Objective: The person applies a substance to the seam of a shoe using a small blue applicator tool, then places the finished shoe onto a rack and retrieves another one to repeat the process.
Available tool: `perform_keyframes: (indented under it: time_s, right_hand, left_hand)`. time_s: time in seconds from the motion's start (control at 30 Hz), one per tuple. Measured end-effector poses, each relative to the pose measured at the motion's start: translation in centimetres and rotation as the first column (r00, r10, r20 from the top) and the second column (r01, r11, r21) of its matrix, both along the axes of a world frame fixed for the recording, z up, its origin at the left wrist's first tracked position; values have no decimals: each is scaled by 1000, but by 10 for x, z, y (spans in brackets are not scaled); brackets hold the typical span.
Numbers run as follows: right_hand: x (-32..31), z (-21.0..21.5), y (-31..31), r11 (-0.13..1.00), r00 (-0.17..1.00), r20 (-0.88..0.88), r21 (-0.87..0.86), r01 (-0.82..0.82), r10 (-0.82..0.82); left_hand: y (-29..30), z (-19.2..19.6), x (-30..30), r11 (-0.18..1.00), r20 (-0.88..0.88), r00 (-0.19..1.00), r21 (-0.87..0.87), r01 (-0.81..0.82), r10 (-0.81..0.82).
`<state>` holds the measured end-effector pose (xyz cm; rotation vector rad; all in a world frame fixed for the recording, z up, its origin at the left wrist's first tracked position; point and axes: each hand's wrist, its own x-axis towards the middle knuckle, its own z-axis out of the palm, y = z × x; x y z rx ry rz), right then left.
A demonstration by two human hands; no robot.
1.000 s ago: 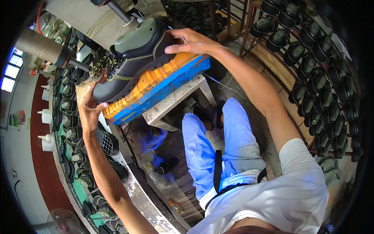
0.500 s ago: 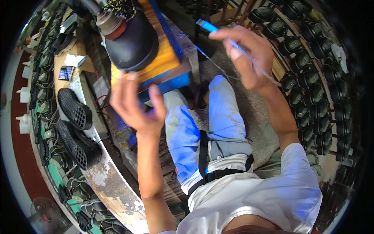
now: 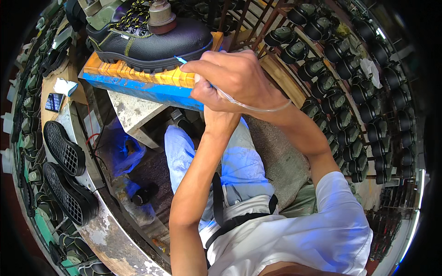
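A black shoe [image 3: 170,43] with yellow stitching lies sideways with its toe to the right, on a yellow block [image 3: 133,69] with a blue side. A metal post with a reddish pad [image 3: 162,23] bears down on its upper. My right hand [image 3: 230,76] is closed around a slim tool with a bluish tip [image 3: 181,60]. That tip is at the edge of the sole, near the toe. From the tool, a thin clear strand [image 3: 258,110] runs back past my right wrist. My left hand [image 3: 220,118] is crossed beneath the right one, its fingers hidden.
Two black soles [image 3: 64,147] lie on the worn curved bench [image 3: 103,230] at left, below a small dark packet [image 3: 54,102]. Racks of black shoes [image 3: 350,96] fill the right side. Below the block stands a pale stand [image 3: 133,108], with a blue plastic bag [image 3: 126,152] beside it.
The shoe and its block have turned, so the toe that pointed towards me now points right. My right hand has brought the tool to the sole's edge. The left hand has moved right, under it.
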<state>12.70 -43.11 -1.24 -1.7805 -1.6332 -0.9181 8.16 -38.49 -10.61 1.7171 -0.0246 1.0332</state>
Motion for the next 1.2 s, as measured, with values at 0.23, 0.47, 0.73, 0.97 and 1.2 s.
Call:
perform_keyframes:
  time_s: [0.23, 0.47, 0.73, 0.97, 1.2]
  right_hand:
    - [-8, 20, -23, 994, 995, -60, -61, -90, 86]
    - [-33, 5, 10, 957, 929, -231, 72, -280, 289]
    - [-22, -39, 97, 897, 849, -316, 279, -342, 423]
    - [40, -56, 119, 942, 953, -82, 199, -271, 291]
    - [66, -45, 79, 970, 988, 80, 195, -147, 133]
  left_hand:
    - [25, -10, -54, 546, 64, 908, 781, -304, 413]
    - [94, 0, -125, 648, 201, 889, 622, -440, 410]
    - [179, -12, -156, 728, 196, 796, 325, -603, 572]
    - [218, 21, -142, 617, -181, 613, 463, -637, 769]
    - [245, 12, -120, 529, -70, 595, 549, -647, 801]
